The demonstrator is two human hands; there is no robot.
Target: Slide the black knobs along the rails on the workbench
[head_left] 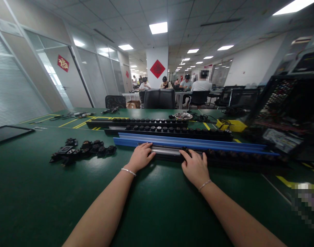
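Observation:
My left hand (140, 157) rests over the left end of a long black rail (167, 158), its fingers across the top and its thumb on the near side. A smooth grey strip (165, 151) shows inside the rail between my hands. Further right along that rail is my right hand (196, 168), its fingertips on a small black module (186, 150) that they partly cover. More dark modules sit in the rail to the right of it. Directly behind lies a long blue rail (193, 141). To the left, several loose black modules (87, 149) lie in a pile on the green table (151, 206).
Two more black rails with rows of modules (159, 129) lie behind the blue one. Beyond are a round metal dish (183, 116), a yellow bin (231, 125) and cables. A dark rack (282, 103) stands at right. Several people sit at far tables.

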